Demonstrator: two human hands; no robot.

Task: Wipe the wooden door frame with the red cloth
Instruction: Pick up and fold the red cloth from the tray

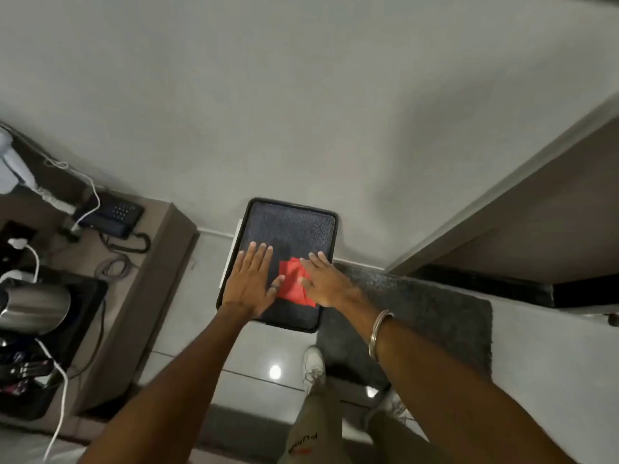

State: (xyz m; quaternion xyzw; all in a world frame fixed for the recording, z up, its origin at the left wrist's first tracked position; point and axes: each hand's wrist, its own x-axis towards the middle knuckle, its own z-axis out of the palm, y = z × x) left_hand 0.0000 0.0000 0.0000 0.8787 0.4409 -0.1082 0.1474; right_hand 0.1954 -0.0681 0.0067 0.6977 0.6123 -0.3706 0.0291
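A folded red cloth lies on a black tray that sits on the floor against the wall. My left hand is spread flat over the tray just left of the cloth, thumb at the cloth's edge. My right hand lies with fingers apart on the cloth's right side, covering part of it. A metal bangle circles my right wrist. The wooden door frame runs diagonally at the right, beside the open doorway.
A low brown counter at the left holds a black telephone, a steel kettle, chargers and white cables. A dark doormat lies at the doorway. My shoe stands on the glossy tiles.
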